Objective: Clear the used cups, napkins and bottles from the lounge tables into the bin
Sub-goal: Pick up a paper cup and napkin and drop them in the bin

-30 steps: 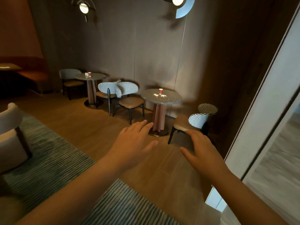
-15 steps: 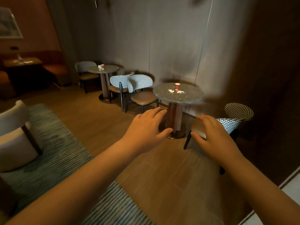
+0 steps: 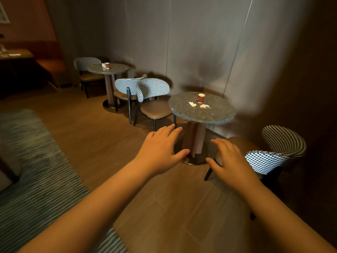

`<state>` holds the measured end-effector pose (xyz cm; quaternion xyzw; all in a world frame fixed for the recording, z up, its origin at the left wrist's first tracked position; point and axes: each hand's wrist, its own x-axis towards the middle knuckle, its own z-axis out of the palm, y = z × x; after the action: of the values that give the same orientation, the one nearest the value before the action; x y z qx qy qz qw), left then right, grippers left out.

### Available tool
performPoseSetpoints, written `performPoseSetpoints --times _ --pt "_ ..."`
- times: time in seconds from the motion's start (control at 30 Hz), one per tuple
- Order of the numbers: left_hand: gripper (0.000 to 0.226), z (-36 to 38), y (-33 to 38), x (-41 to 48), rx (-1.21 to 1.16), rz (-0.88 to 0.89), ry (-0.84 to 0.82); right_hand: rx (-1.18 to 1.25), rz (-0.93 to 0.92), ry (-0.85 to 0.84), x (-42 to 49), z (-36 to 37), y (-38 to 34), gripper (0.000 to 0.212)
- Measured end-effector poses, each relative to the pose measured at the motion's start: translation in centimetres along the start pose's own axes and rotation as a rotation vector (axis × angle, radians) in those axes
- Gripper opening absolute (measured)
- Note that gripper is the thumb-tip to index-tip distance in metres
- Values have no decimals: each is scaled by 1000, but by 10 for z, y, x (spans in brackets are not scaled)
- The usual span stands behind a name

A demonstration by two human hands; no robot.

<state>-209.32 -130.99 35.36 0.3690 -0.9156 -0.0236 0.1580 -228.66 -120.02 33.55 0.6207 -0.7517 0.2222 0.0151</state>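
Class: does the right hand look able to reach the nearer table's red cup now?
Probably not yet: the right hand hovers open short of the table, though nothing blocks the red cup.

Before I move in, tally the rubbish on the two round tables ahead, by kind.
Cups: 2, near cup and far cup.
Napkins: 3, left near napkin, right near napkin, far napkin.
Bottles: 0 in view.
Total: 5.
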Motion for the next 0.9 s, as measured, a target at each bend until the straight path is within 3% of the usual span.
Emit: performPoseSetpoints --times 0.23,0.6,0.77,0.9 --pt "69 53 -67 162 17 17 8 -54 71 -15 151 37 63 59" --pt "77 168 -95 374 -52 65 -61 -27 247 -90 302 98 200 58" --pt "54 219 -110 477 -56 43 -72 20 260 -122 399 132 269 56" --pt "60 252 -123 563 -39 0 -115 59 269 -148 486 154 323 54"
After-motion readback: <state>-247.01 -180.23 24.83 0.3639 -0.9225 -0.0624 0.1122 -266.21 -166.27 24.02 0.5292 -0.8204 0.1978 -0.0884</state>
